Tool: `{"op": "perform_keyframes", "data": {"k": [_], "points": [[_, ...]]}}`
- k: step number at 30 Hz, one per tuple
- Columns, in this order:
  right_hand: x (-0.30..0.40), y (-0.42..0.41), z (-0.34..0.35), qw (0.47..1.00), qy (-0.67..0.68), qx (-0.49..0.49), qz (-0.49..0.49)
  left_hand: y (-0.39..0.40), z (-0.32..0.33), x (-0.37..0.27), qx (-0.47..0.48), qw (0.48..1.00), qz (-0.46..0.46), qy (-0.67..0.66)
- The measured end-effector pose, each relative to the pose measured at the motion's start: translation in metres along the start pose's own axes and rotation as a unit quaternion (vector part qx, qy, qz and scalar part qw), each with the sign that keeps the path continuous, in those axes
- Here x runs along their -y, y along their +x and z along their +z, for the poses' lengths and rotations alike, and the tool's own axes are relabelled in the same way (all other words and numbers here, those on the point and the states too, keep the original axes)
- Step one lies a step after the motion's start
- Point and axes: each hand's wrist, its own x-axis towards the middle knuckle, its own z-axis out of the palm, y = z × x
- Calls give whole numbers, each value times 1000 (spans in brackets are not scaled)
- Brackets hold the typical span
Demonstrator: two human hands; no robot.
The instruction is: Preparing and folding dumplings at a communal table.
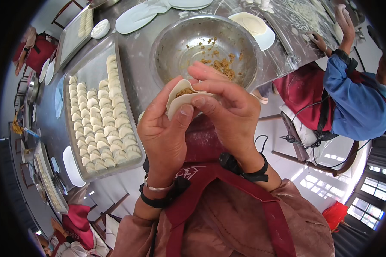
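Note:
Between my two hands is a dumpling wrapper [180,102], folded around brown filling [184,92] that still shows through the gap. My left hand [164,128] supports its left side, thumb against the near flap. With thumb and forefinger, my right hand [231,106] pinches the wrapper's right end. Just beyond my fingers stands a large steel bowl [167,48] with loose filling [223,66] on its bottom and wall. To the left, a metal tray [93,69] carries several rows of folded dumplings [103,119].
Flat wrappers [252,23] lie on a white plate [266,38] right of the bowl. A second tray [69,41] and a small white bowl [100,29] stand at the far left. On the right, a person in blue sleeves [357,99] works at the floury table; other people sit at left.

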Motion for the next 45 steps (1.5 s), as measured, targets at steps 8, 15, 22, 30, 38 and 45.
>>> {"op": "perform_keyframes", "data": {"k": [8,15,22,30,38,45], "points": [[0,3,-15,990,-97,48,-90,-3,-4,0,6,998,6,56],[8,2,-15,997,-19,68,39,-5,0,-4,10,999,-13,44],[6,3,-19,986,-106,117,-47,-6,-2,-10,17,998,-57,15],[4,2,-21,952,-223,158,-136,7,-21,-32,151,949,-77,264],[8,5,-17,957,-213,151,-128,5,-21,-28,130,973,-60,179],[10,-5,3,995,-83,42,-38,-11,-9,-8,6,997,-55,-49]]}}
